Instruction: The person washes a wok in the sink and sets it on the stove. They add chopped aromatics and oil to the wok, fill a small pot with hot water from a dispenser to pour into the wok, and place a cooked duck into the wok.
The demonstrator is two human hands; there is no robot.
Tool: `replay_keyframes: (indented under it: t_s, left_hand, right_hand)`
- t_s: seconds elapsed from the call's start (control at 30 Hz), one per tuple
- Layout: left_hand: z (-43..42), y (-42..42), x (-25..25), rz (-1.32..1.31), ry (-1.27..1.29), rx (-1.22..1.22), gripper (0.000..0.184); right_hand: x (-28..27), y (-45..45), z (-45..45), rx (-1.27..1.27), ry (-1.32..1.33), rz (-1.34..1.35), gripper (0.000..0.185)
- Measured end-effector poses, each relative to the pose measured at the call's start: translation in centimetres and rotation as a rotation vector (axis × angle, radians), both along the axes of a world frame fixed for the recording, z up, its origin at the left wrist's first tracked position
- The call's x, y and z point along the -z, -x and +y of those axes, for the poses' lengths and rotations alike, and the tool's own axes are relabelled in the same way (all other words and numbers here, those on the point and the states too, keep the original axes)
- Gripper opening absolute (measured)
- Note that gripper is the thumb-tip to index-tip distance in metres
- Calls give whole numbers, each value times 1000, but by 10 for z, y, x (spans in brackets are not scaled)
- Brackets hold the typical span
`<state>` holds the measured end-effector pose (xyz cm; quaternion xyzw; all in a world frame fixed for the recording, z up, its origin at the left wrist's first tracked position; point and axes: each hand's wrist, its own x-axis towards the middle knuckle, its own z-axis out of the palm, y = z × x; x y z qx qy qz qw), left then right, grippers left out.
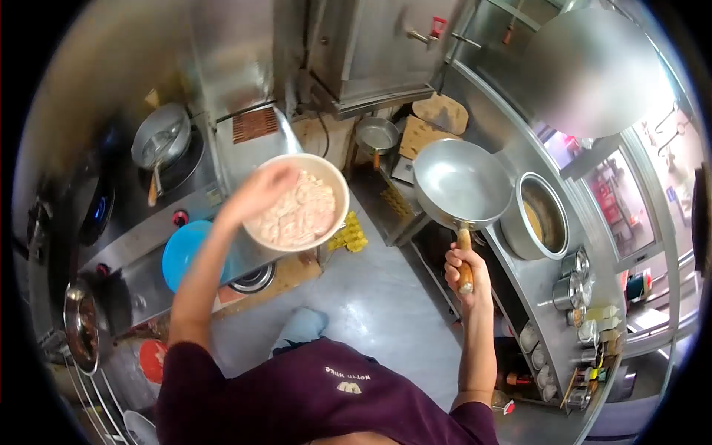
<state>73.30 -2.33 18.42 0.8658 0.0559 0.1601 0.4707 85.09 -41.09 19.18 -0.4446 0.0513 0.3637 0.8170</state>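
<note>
My right hand (466,271) is wrapped around the wooden handle of a metal saucepan (461,178), held up with its bare inside showing. My left hand (268,191) is over the left side of a cream-coloured bowl (343,194). Pale raw meat pieces (305,211), which look like chicken, fill much of that bowl. Motion smears my left fingers, so whether they grip anything does not show. A blue bowl (178,256) is beside my left forearm.
On the stove at left sits a pan (162,137) with a wooden handle. A large pot (535,219) and several small metal containers (569,291) line the right counter. Cutting boards (430,130) and a small pan (377,135) are at the back. Yellow egg-tray-like pieces (348,233) lie below the bowl.
</note>
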Motion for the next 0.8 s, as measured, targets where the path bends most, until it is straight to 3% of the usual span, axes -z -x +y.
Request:
replay_keyframes:
  t_s: [0.07, 0.17, 0.27, 0.43, 0.53, 0.57, 0.67, 0.73, 0.8]
  left_hand:
    - [-18, -77, -73, -248, -274, 46, 29]
    - [-41, -190, -139, -441, -631, 70, 30]
    - [-38, -312, -167, -593, -852, 5, 34]
    - [-7, -491, -171, -553, -889, -374, 35]
    - [-12, -518, -163, -411, -786, -432, 29]
    - [-18, -514, -157, -550, -867, -515, 22]
    - [-24, -491, -150, -719, -932, -405, 17]
    - [-27, -477, -129, -743, -1189, -276, 12]
    - [-35, -471, -120, -866, -1092, -380, 11]
  right_hand:
    - [6, -27, -4, -24, -89, 15, 17]
    - [4, -66, 8, -80, -54, -26, 18]
    - [13, -118, 25, -181, -79, -82, 20]
    - [8, -194, 66, -317, -74, -38, 17]
    - [13, -230, 81, -377, -98, -7, 18]
    - [16, -241, 86, -398, -117, 9, 19]
    - [35, -287, 96, -513, -181, 30, 21]
    - [41, -310, 100, -575, -196, 51, 21]
    - [36, -326, 102, -617, -166, 52, 23]
